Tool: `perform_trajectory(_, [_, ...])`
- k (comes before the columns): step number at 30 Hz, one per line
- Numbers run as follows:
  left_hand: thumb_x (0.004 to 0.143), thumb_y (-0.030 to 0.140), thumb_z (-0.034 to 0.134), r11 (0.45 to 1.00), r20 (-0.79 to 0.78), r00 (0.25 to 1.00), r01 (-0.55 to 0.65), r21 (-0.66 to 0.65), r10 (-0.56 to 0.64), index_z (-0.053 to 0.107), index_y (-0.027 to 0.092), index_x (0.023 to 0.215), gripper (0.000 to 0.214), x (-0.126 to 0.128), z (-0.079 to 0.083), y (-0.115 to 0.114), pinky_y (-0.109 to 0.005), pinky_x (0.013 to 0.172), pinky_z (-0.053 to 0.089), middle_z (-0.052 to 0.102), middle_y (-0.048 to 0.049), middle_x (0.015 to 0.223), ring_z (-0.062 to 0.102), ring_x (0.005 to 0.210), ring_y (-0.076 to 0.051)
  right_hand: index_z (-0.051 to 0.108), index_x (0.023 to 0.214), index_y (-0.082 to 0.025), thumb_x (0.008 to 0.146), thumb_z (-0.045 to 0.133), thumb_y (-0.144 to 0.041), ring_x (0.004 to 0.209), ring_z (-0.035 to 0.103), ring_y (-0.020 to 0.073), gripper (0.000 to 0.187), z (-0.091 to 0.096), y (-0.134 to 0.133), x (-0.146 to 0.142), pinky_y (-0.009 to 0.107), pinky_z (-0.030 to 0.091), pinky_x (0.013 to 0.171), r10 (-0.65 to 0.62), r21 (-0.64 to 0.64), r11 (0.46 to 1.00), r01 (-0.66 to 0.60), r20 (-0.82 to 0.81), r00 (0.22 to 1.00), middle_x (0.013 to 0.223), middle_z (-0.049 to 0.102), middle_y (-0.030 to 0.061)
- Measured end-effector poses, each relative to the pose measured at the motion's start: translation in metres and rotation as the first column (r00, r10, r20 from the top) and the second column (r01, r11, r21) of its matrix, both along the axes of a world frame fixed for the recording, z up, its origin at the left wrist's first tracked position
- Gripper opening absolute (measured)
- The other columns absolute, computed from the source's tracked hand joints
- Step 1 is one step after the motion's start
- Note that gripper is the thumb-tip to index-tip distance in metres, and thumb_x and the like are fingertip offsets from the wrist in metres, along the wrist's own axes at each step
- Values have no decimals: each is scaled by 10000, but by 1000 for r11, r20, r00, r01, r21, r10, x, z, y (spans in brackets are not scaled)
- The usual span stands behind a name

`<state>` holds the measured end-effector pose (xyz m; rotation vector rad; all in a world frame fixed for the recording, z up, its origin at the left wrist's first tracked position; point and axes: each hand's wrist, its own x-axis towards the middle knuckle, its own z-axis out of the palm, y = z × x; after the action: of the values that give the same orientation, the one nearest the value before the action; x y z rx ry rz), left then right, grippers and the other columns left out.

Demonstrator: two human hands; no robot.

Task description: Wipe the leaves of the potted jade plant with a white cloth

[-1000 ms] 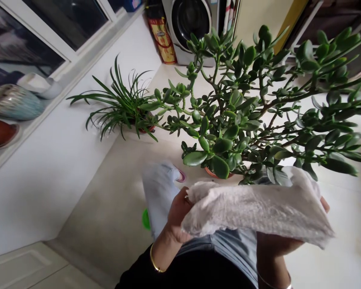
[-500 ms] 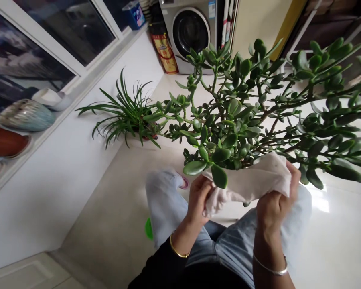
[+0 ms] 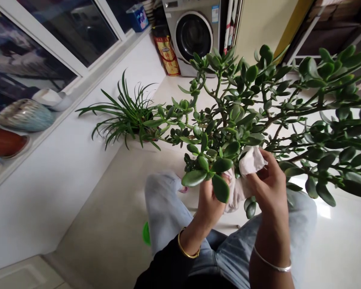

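One fleshy jade-plant leaf (image 3: 220,188) just in front of the left hand (image 3: 209,206), its fingers hidden, grip unclear; right hand (image 3: 269,184) half-closed, pinching a white cloth (image 3: 251,160); rest of the jade plant (image 3: 243,100) spreading above and beyond both. Risk: too hard a squeeze or sudden tug snapping that brittle leaf or a stem.

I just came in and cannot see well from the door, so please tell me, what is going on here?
Someone is handling a white cloth among the thick leaves of a jade plant. The right hand pinches the cloth beside the leaves, and the left hand is just behind the lowest leaves. A spider plant stands farther back, toward a washing machine.
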<state>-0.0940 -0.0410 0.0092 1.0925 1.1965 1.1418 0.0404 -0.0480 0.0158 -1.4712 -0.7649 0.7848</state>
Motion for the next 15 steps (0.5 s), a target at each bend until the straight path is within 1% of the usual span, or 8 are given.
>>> perform_trajectory(2, [904, 329, 717, 998, -79, 997, 11, 58, -6, 740, 226, 1031, 165, -2, -2, 3, -410, 1131, 429, 739, -86, 1065, 651, 1120, -274, 680, 1117, -239, 713, 774, -275, 675, 583, 134, 416, 1, 1, 1, 237, 484, 574, 0, -5, 1000, 0, -13, 1000, 834, 658, -18])
perform_trajectory(4, [902, 344, 727, 995, -143, 990, 28, 98, -14, 750, 224, 1030, 178, -5, -3, 6, -416, 1086, 462, 737, -103, 1083, 662, 1071, -278, 667, 1119, -240, 713, 766, -276, 684, 582, 135, 420, 0, 2, 2, 246, 479, 585, -8, 12, 1000, 9, -29, 1000, 861, 669, -13])
perform_trajectory(7, [908, 364, 728, 991, -194, 980, 68, 114, -45, 759, 224, 1059, 209, -6, 0, 9, -421, 1056, 478, 735, -122, 1130, 668, 1061, -287, 619, 1134, -241, 720, 764, -282, 689, 579, 136, 440, -2, 1, 1, 246, 466, 575, -60, 48, 997, 62, -43, 997, 889, 663, -9])
perform_trajectory(9, [935, 376, 693, 989, -217, 973, 104, 108, -79, 755, 225, 1074, 214, -5, 6, 12, -428, 1057, 478, 739, -127, 1117, 668, 1073, -292, 575, 1096, -249, 726, 771, -278, 668, 565, 129, 420, -4, 0, -1, 235, 444, 548, -110, 73, 991, 113, -44, 993, 872, 649, -18])
perform_trajectory(11, [965, 366, 643, 982, -243, 961, 159, 106, -130, 749, 230, 1087, 212, -1, 15, 14, -440, 1068, 473, 741, -129, 1111, 666, 1090, -296, 551, 1017, -252, 732, 772, -271, 665, 560, 122, 361, -5, -1, -3, 226, 434, 546, -138, 91, 986, 140, -26, 990, 857, 642, -23])
perform_trajectory(13, [982, 338, 597, 964, -266, 943, 235, 120, -197, 747, 231, 1106, 221, 3, 24, 17, -455, 1091, 461, 737, -134, 1137, 661, 1116, -305, 572, 951, -239, 742, 756, -279, 668, 562, 118, 282, -5, -3, -4, 221, 430, 547, -130, 84, 988, 129, 9, 991, 850, 648, -16])
perform_trajectory(15, [992, 311, 554, 939, -293, 917, 319, 130, -271, 751, 223, 1109, 245, 6, 30, 19, -473, 1115, 447, 733, -141, 1155, 658, 1131, -316, 619, 930, -220, 749, 740, -301, 631, 549, 110, 232, -4, -4, -4, 212, 402, 515, -112, 44, 993, 111, 25, 993, 828, 660, -9])
